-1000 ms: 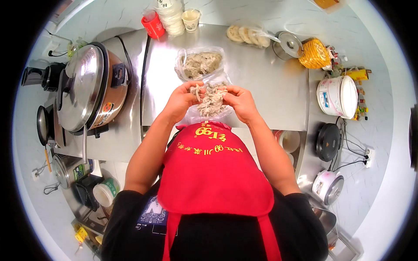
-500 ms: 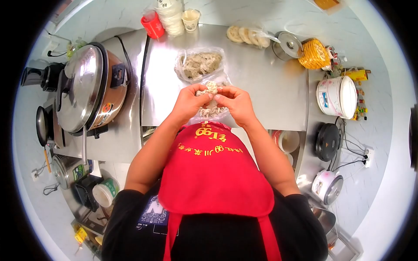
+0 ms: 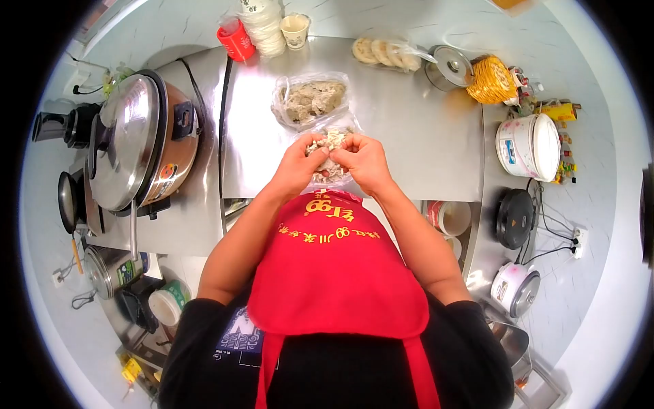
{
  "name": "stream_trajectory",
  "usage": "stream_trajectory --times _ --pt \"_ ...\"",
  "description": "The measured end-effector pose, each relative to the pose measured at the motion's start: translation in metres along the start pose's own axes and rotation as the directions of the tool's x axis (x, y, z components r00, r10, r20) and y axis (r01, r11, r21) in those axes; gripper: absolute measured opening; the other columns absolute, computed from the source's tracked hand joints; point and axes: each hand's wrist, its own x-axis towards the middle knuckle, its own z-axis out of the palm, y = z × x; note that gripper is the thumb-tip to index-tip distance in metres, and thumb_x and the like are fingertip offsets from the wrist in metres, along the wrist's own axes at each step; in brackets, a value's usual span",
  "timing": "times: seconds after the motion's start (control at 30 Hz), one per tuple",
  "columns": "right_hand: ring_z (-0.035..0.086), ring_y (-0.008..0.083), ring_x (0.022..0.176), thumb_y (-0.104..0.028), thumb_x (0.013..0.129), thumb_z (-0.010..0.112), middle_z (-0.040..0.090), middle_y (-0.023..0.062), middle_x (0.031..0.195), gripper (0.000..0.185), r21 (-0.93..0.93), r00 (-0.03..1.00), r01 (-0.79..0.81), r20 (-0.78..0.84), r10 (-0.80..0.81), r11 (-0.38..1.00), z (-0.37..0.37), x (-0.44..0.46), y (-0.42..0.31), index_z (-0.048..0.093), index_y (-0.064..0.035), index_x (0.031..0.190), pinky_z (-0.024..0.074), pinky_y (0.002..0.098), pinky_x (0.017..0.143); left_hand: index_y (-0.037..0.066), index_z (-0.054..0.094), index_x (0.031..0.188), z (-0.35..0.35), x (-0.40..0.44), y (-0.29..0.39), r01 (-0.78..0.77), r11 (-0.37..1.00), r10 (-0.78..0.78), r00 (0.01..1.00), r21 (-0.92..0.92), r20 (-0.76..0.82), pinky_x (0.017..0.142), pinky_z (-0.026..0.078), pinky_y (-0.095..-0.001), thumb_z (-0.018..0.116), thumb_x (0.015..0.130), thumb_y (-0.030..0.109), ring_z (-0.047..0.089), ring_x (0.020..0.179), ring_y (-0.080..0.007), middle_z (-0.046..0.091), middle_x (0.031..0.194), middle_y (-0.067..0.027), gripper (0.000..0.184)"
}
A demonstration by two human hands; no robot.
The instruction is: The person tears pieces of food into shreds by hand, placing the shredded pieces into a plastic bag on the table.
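Observation:
My left hand (image 3: 298,165) and my right hand (image 3: 362,163) meet over an opened clear plastic bag of pale, shredded food (image 3: 334,138). Thumbs and fingertips are pinched together on a bit of it, whose exact kind I cannot make out. More shreds lie between and below my hands, near the counter's front edge. Just beyond sits a second clear bag with a larger grey-brown clump (image 3: 313,101) of similar-looking food. My fingers partly cover the nearer pile.
The steel counter (image 3: 415,136) holds a bag of round flatbreads (image 3: 385,53), a lidded metal pot (image 3: 449,67), and cups (image 3: 295,31) at the back. A large lidded cooker (image 3: 133,143) stands left; a white pot (image 3: 528,146) stands right.
My hands have shifted slightly, and more of the pale shreds now show between and beyond my fingers. The upper piece between my fingertips has lowered toward the pile.

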Motion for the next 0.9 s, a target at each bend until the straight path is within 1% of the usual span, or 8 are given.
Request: stream_trajectory --times 0.13,0.2,0.37,0.63,0.7,0.77,0.8,0.9 --pt "0.054 0.0071 0.061 -0.004 0.078 0.072 0.062 0.0016 0.069 0.011 -0.069 1.000 -0.024 -0.013 0.023 0.997 -0.001 -0.002 -0.004 0.063 0.0016 0.077 0.0436 0.0224 0.054 0.001 0.053 0.116 -0.001 0.001 0.001 0.017 0.998 -0.017 1.000 -0.064 -0.001 0.066 0.055 -0.0281 0.056 0.096 0.010 0.062 0.082 -0.0141 0.065 0.099 -0.0083 0.022" --pt "0.058 0.0086 0.066 -0.003 0.081 0.071 0.065 0.0035 0.075 0.008 0.069 1.000 -0.010 -0.011 0.010 0.998 0.000 -0.004 -0.008 0.065 0.0027 0.083 0.0481 0.0230 0.059 0.002 0.053 0.117 0.004 -0.004 0.009 0.022 0.999 -0.023 1.000 -0.049 -0.013 0.065 0.055 -0.0280 0.056 0.096 0.011 0.063 0.083 -0.0144 0.065 0.100 -0.0086 0.023" --pt "0.062 0.0102 0.070 -0.003 0.085 0.069 0.068 0.0062 0.082 0.012 0.107 1.000 -0.013 0.021 0.011 0.994 -0.004 -0.001 -0.004 0.067 0.0045 0.094 0.0518 0.0239 0.065 0.002 0.052 0.114 0.008 0.003 0.008 0.001 1.000 -0.001 1.000 0.024 0.004 0.062 0.056 -0.0272 0.059 0.095 0.013 0.063 0.084 -0.0149 0.064 0.101 -0.0090 0.023" --pt "0.063 0.0114 0.076 -0.005 0.087 0.068 0.069 0.0071 0.090 0.017 0.152 1.000 0.007 -0.007 -0.006 0.988 -0.013 -0.011 0.004 0.067 0.0036 0.102 0.0535 0.0249 0.069 0.003 0.052 0.114 -0.005 0.016 -0.008 -0.032 0.983 -0.021 0.959 -0.181 -0.282 0.071 0.056 -0.0294 0.061 0.094 0.015 0.062 0.084 -0.0148 0.062 0.094 -0.0064 0.025" --pt "0.063 0.0120 0.078 -0.004 0.088 0.067 0.069 0.0080 0.093 0.018 0.141 1.000 -0.006 0.012 0.005 0.990 -0.019 -0.012 0.005 0.066 0.0039 0.104 0.0540 0.0253 0.069 0.003 0.051 0.116 -0.010 0.016 -0.001 -0.049 0.976 -0.003 0.971 -0.212 -0.240 0.075 0.055 -0.0321 0.063 0.092 0.013 0.062 0.087 -0.0151 0.063 0.097 -0.0069 0.029" --pt "0.062 0.0116 0.075 -0.004 0.087 0.067 0.068 0.0079 0.092 0.019 0.160 0.999 -0.034 0.008 0.033 0.987 -0.023 -0.011 0.003 0.066 0.0050 0.104 0.0534 0.0251 0.067 0.004 0.052 0.118 -0.010 0.013 0.007 0.091 0.967 -0.099 0.995 -0.236 -0.024 0.074 0.054 -0.0312 0.066 0.088 0.011 0.061 0.088 -0.0151 0.064 0.100 -0.0075 0.034" --pt "0.062 0.0113 0.073 -0.003 0.087 0.067 0.068 0.0079 0.091 0.020 0.177 0.998 -0.061 0.014 0.059 0.982 -0.024 -0.010 0.001 0.066 0.0061 0.104 0.0529 0.0250 0.065 0.004 0.052 0.118 -0.009 0.014 0.007 0.093 0.968 -0.100 0.995 -0.232 -0.020 0.074 0.054 -0.0312 0.066 0.088 0.011 0.061 0.088 -0.0151 0.064 0.100 -0.0075 0.034" --pt "0.063 0.0124 0.077 -0.001 0.088 0.064 0.068 0.0093 0.094 0.023 0.137 0.998 -0.057 0.049 0.050 0.989 -0.022 -0.006 -0.002 0.064 0.0070 0.109 0.0542 0.0252 0.067 0.005 0.057 0.113 -0.006 0.015 0.011 0.126 0.992 -0.125 0.991 -0.016 0.048 0.074 0.052 -0.0295 0.069 0.084 0.010 0.062 0.090 -0.0146 0.065 0.100 -0.0065 0.032"
